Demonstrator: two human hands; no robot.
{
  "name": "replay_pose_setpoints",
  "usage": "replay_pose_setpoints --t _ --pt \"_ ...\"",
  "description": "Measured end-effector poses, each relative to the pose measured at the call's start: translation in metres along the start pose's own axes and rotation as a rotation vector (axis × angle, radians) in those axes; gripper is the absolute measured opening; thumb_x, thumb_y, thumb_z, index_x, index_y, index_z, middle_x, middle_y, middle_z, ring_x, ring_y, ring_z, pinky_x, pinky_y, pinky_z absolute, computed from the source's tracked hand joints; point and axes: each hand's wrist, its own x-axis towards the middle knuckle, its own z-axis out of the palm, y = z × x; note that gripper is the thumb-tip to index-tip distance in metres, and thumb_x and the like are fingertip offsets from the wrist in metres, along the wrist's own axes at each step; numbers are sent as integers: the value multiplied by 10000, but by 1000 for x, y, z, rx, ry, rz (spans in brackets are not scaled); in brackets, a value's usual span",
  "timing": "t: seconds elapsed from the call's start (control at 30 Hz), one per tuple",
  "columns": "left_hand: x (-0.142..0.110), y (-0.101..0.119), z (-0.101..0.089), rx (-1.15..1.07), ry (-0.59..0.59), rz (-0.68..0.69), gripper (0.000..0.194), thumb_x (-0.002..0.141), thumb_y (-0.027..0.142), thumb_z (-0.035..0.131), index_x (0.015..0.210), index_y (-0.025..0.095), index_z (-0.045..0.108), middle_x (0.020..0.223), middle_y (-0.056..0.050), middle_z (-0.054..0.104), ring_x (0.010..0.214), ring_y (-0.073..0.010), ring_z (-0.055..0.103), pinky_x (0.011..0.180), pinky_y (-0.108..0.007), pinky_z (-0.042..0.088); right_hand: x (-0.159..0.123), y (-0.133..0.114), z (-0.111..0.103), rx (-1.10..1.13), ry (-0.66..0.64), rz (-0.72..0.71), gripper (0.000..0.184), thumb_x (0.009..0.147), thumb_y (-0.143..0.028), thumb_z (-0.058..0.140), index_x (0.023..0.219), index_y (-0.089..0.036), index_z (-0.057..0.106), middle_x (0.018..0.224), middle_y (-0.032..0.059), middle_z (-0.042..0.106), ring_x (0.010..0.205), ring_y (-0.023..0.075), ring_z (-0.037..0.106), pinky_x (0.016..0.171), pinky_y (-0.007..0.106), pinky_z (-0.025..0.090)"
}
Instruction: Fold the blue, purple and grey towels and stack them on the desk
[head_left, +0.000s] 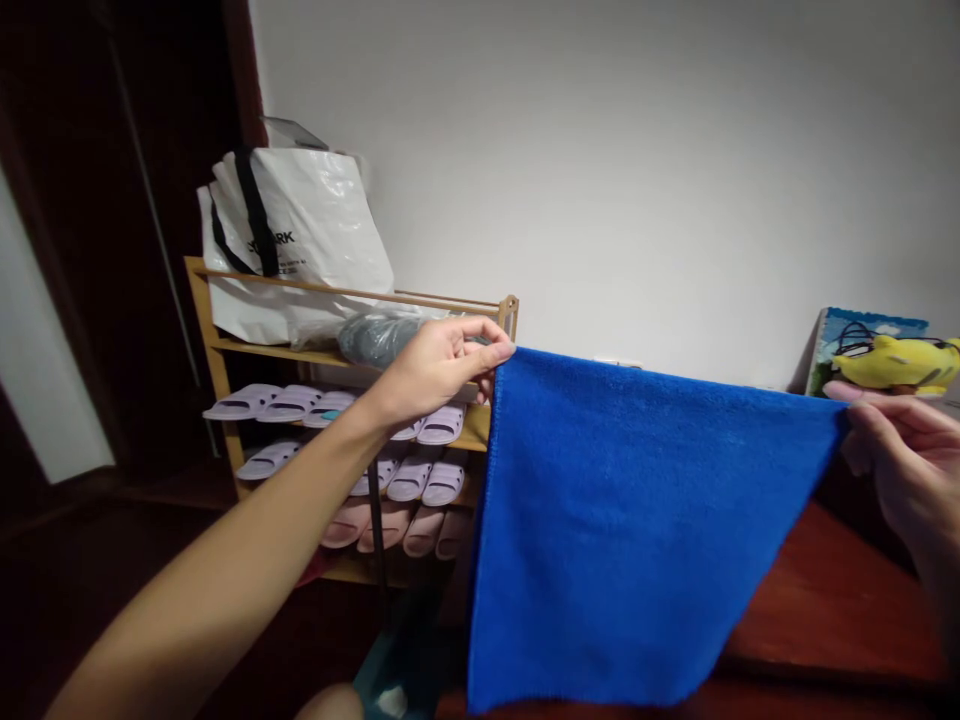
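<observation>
Two upper corners of a blue cloth [637,530] are pinched, thumb against fingers: left hand [450,365] on one, right hand [911,450] on the other. Cloth lies between and below them, touching both, so neither is nearer. Top edge runs left to right, dipping rightward; longer side unclear. Fabric looks soft, short-napped, stitched at the edge, roughly rectangular. Reddish wooden bench [825,610] beneath, right side. Slatted wooden rack [472,436] beyond left hand, smooth lilac slippers [442,482], crinkly white bag [322,210] on top.
</observation>
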Motion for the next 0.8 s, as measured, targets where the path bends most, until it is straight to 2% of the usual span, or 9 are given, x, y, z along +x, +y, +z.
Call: replay_pose_setpoints --t 0.1,0.2,0.27,0.37,0.43,0.53,0.63,0.8 --pt "-3 -15 1 53 -43 -52 239 829 394 591 806 160 548 565 19 601 505 -127 603 476 -204 483 0 15 10 29 -94 91 311 717 -484 661 803 -187 631 528 -26 485 457 80 402 426 233 299" --pt "-1 -52 7 185 -88 -65 245 856 411 529 796 173 528 546 27 615 500 -150 622 504 -226 484 -1 42 30 -93 -308 132 432 740 -588 571 836 -169 615 617 -1 553 496 87 421 453 228 326" --pt "1 -87 17 349 -97 -76 235 894 389 464 798 182 519 531 34 607 503 -158 629 534 -231 479 -6 68 51 -187 -458 126 492 774 -635 473 851 -167 604 651 5 570 524 96 436 484 226 345" --pt "2 -149 39 685 -197 -218 236 956 333 365 857 186 521 627 6 641 625 -173 667 611 -233 480 -26 113 96 -299 -600 103 489 804 -630 405 737 -180 584 607 2 560 555 112 478 542 225 369" --pt "-1 -189 57 776 -225 -260 170 942 260 415 873 169 540 738 -53 669 732 -217 677 657 -270 475 -44 141 127 -406 -681 96 442 817 -579 426 633 -189 526 574 6 553 569 123 499 559 227 361" --pt "-9 -235 80 878 -271 -337 99 903 183 485 857 136 559 820 -130 670 812 -286 671 664 -323 472 -68 173 165 -558 -767 89 330 854 -470 422 696 -206 542 711 20 621 670 142 563 553 218 332" --pt "-15 -264 91 938 -292 -371 98 919 156 471 909 137 566 934 -134 659 887 -265 656 712 -319 473 -78 193 187 -660 -811 37 273 881 -407 392 767 -216 549 865 32 624 813 152 585 608 220 341" --pt "-5 -288 97 1000 -270 -371 177 979 211 416 1066 142 554 1084 -95 606 1005 -204 595 839 -329 462 -74 217 203 -758 -832 -19 314 919 -407 297 853 -215 536 947 58 602 920 173 571 695 247 367"
